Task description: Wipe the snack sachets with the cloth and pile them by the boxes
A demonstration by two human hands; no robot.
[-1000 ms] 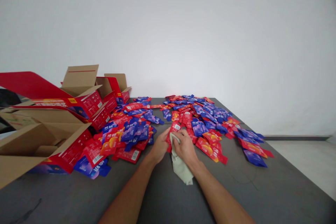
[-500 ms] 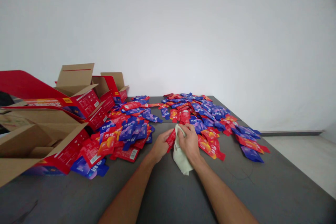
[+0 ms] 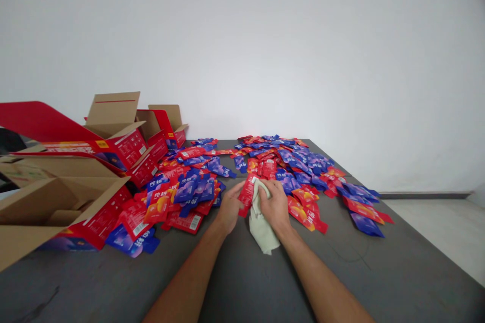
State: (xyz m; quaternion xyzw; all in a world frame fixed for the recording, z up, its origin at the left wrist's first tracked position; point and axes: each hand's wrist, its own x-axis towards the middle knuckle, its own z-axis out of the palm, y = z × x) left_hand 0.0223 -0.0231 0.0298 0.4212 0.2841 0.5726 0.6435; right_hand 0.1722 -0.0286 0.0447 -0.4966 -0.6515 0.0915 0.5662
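Note:
Between my hands, over the dark table, is a red pouch [image 3: 247,194] with white print, tilted and partly covered. My left hand [image 3: 229,208] grips it by its left edge. A pale green cloth [image 3: 262,232] is bunched in my right hand [image 3: 276,205], whose thumb and fingers press it against the pouch's right side. The cloth's loose end hangs down toward the tabletop. Just beyond my right hand lie red pouches with orange fruit pictures [image 3: 303,211]. To the left of my left hand is a heap of red and blue pouches [image 3: 185,193].
Open cardboard boxes [image 3: 102,217], red outside and brown inside, stand along the left side. A wide pile of red and blue pouches [image 3: 291,155] covers the far part of the grey table [image 3: 242,282]. A smaller stack [image 3: 361,207] lies near the right edge. A white wall rises behind.
The red pouch has turned so more of its printed face shows, with the cloth still against its right side. My view has shifted slightly.

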